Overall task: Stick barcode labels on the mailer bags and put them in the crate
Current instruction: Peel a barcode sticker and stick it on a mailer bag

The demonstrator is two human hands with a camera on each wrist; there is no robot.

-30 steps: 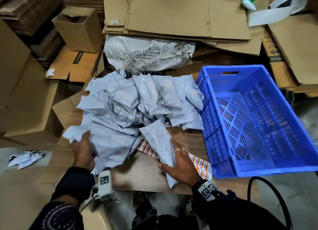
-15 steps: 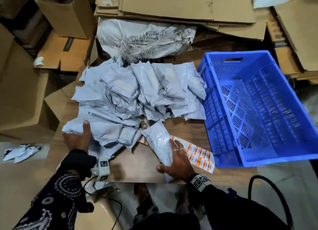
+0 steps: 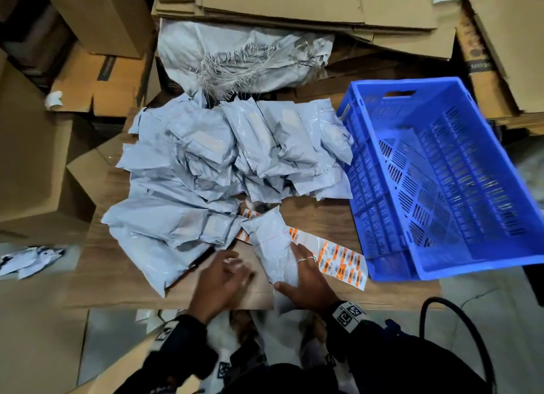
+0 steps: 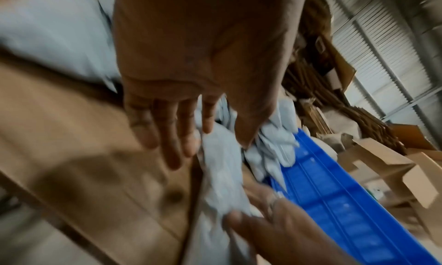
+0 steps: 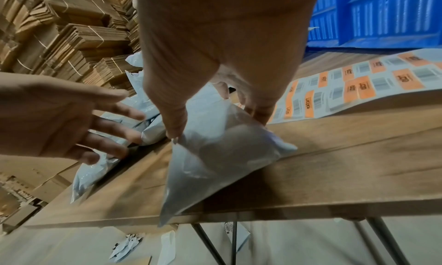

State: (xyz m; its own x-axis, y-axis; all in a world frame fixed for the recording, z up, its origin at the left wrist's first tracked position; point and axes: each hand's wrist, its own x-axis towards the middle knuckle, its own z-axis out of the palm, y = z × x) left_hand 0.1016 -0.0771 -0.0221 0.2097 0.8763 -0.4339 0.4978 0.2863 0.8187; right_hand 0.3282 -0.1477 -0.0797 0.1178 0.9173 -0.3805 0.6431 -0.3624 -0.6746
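Note:
My right hand (image 3: 297,271) grips a grey mailer bag (image 3: 272,246) near the table's front edge, thumb on one side and fingers on the other; the right wrist view shows the same bag (image 5: 220,155) hanging over the edge. The bag lies partly on a sheet of orange and white barcode labels (image 3: 338,259). My left hand (image 3: 226,271) hovers open and blurred just left of the bag, fingers spread, holding nothing. A heap of grey mailer bags (image 3: 223,161) covers the table's middle. The blue crate (image 3: 441,169) stands tilted at the right, with no bags in it.
The wooden table (image 3: 123,276) is ringed by cardboard boxes (image 3: 103,16) and flattened cartons (image 3: 294,2). A torn woven sack (image 3: 241,58) lies behind the heap. Crumpled paper scraps (image 3: 29,259) sit on the floor at left. A black cable (image 3: 459,329) loops at lower right.
My left hand has left the heap's left side and swung right toward the bag in my right hand. The right hand keeps its grip on the bag.

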